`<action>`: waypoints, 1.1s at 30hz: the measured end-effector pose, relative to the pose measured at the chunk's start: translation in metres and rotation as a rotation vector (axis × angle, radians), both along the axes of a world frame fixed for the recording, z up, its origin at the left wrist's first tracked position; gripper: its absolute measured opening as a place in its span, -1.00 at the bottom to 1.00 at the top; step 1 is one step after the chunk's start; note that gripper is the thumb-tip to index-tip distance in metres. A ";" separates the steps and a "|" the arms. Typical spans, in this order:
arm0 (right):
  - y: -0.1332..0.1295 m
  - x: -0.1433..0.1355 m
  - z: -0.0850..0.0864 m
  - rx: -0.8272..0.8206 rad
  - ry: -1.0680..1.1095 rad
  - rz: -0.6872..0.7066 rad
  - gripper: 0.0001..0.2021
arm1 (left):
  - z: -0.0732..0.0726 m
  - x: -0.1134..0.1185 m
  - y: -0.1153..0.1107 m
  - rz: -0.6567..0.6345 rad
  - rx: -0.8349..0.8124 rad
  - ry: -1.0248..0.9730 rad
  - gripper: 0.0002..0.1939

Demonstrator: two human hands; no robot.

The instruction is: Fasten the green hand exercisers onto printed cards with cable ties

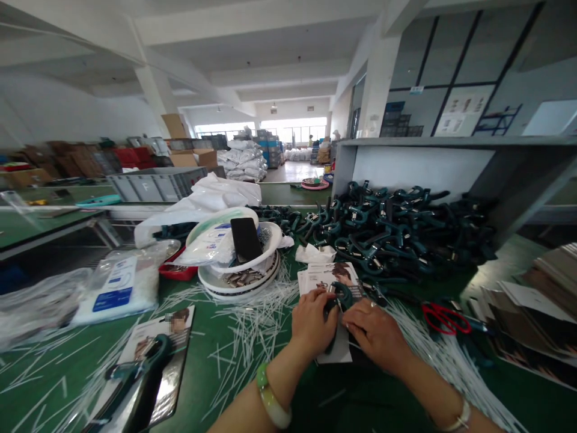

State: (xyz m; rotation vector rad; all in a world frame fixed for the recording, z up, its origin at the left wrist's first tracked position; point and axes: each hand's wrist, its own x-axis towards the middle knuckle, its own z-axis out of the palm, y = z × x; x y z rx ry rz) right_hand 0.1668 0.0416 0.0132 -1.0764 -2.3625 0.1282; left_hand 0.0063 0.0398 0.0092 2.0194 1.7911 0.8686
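Note:
Both of my hands meet over a dark green clamp [343,293] that lies on printed cards [336,355] near the middle of the green table. My left hand [314,322] has its fingers wrapped round the clamp's left side. On the right side, my right hand [376,331] is closed, with thumb and fingers pinched at the clamp's edge; the fingertips partly hide what they grip. More printed cards lie under and behind the clamp. Another clamp [157,355] rests on a card [174,391] at the lower left.
White zip ties [252,325] are scattered across the table [202,361]. Behind them stand white bowls [238,288] with metal parts and a black phone [246,239]. A large pile of clamps [387,228] is at the back right. Red-handled scissors [446,319] and stacked cards [536,319] lie right.

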 end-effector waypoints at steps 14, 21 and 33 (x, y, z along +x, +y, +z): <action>0.001 0.004 0.007 0.016 -0.052 0.077 -0.79 | 0.005 0.008 0.023 0.019 -0.024 -0.005 -0.88; -0.023 0.021 0.029 -0.005 -0.197 0.016 -0.80 | -0.005 -0.019 0.011 0.056 0.134 -0.333 -0.63; -0.037 -0.005 0.016 0.224 -0.241 0.167 -0.83 | -0.034 -0.036 -0.044 0.030 -0.059 -0.543 -0.85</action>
